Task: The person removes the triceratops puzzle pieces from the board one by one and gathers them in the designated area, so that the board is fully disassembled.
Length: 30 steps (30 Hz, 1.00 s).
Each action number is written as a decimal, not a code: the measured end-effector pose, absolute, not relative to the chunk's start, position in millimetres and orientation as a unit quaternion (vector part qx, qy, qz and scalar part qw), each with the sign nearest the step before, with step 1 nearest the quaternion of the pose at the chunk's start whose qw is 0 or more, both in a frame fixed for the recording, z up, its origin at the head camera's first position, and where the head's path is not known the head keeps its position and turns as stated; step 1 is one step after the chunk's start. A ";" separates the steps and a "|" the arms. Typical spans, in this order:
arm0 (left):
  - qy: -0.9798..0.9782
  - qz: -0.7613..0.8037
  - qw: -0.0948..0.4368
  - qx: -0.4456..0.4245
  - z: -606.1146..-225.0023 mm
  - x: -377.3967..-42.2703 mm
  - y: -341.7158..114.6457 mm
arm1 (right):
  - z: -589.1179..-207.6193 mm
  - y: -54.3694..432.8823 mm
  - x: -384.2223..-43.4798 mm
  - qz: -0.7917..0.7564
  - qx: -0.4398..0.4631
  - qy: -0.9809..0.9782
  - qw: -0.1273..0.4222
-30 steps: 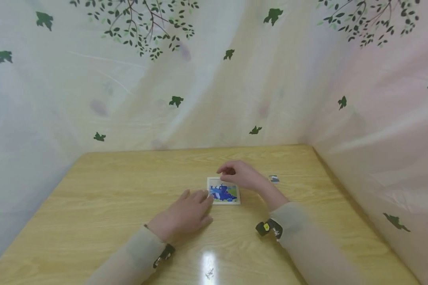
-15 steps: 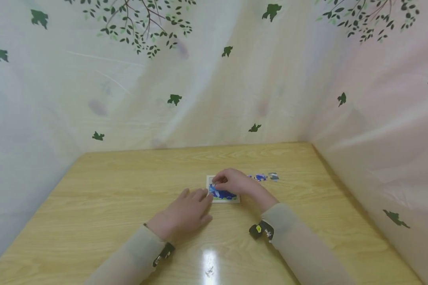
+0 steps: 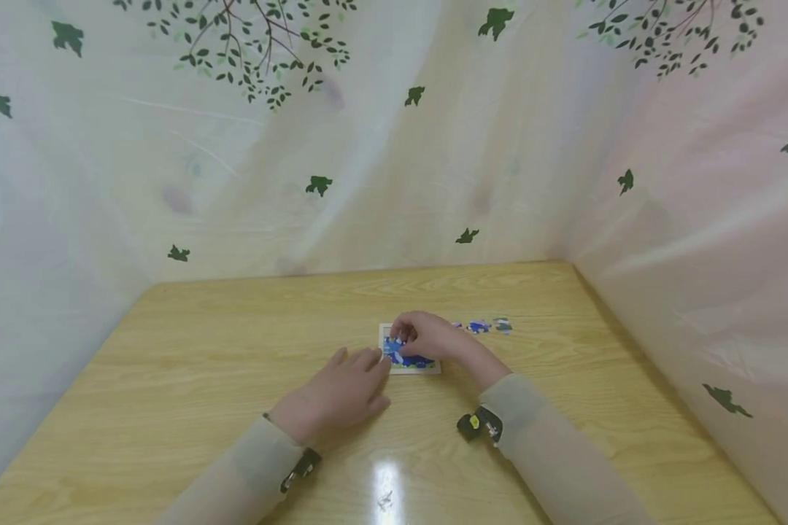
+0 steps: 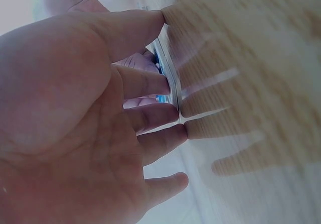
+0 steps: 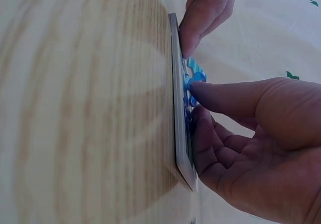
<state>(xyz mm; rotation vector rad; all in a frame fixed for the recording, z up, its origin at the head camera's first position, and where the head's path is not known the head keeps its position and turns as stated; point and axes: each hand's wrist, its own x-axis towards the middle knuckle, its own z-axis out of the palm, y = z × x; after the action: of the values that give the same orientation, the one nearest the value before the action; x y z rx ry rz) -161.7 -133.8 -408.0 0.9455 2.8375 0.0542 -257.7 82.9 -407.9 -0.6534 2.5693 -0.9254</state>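
Note:
A small white-framed jigsaw tray (image 3: 420, 372) with a blue picture lies flat on the table. My left hand (image 3: 335, 390) rests at its left side, fingers fairly straight, with fingertips (image 4: 173, 133) touching the tray's edge. Over the tray, my right hand (image 3: 433, 337) pinches a blue jigsaw piece (image 5: 198, 76) between thumb and forefinger. The piece is tilted up from the picture, close to its surface. My right hand covers much of the tray's upper right in the head view.
Loose jigsaw pieces lie right of the tray: a blue-purple piece (image 3: 479, 327), a greyish piece (image 3: 503, 326), and another partly hidden behind my right hand. The wooden table (image 3: 203, 350) ends at a leaf-printed curtain (image 3: 368, 219) behind and at the right.
My right hand has come left and nearer, from the tray's upper right corner to over the picture. Loose pieces it covered now show. My left hand has stayed in place.

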 end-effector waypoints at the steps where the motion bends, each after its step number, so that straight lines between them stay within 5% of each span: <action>1: 0.946 0.018 0.076 0.315 -408.3 -161.8 -134.0 | -407.9 82.6 -257.7 -0.325 -0.231 0.902 0.164; 30: 0.948 0.033 0.076 0.307 -410.2 -160.6 -134.6 | -394.6 117.6 -264.4 -0.405 -0.231 0.876 0.126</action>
<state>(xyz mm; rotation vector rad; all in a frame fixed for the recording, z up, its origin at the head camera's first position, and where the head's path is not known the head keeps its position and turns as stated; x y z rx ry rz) -160.6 -134.6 -410.2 0.9198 2.8422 0.1001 -264.4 117.6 -394.6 -0.6731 2.5496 -1.1781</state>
